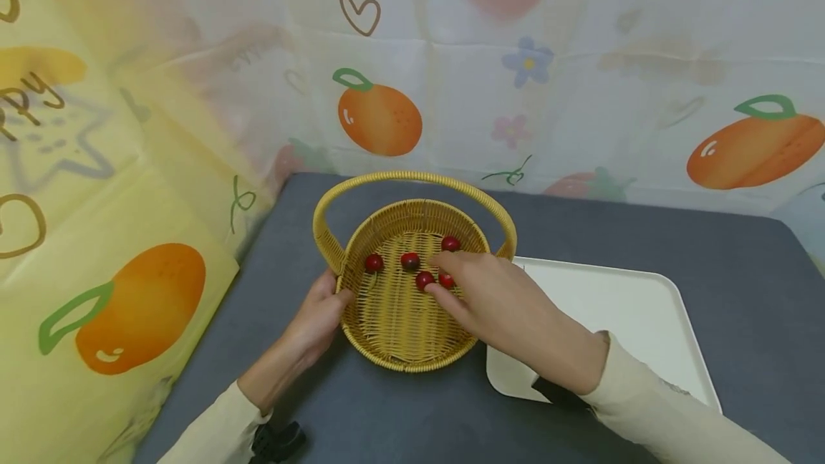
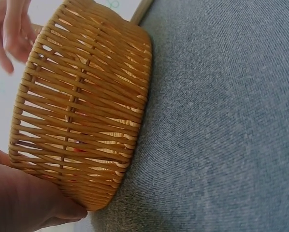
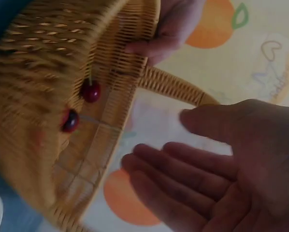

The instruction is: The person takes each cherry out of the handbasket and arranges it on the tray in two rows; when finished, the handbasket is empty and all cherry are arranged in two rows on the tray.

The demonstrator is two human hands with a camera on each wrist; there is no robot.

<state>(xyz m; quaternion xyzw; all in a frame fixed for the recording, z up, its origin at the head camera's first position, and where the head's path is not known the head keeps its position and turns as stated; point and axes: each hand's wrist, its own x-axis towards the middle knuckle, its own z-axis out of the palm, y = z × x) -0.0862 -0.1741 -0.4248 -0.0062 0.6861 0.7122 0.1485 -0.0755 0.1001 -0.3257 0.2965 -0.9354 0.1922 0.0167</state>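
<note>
A round yellow wicker basket with an arched handle stands on the table. My left hand grips its left side, thumb at the rim and fingers around the outside wall, as the left wrist view also shows. Several dark red cherries lie on the woven bottom, one cherry at the left with a green stem and another cherry toward the back right. Above the basket's right half hovers my right hand, partly covering the cherries there. In the right wrist view, its fingers are loosely extended with nothing between them and the thumb.
A white rectangular tray lies to the right of the basket, partly beneath my right forearm. Dark grey-blue cloth covers the table. Fruit-printed sheets hang behind the table and along its left side.
</note>
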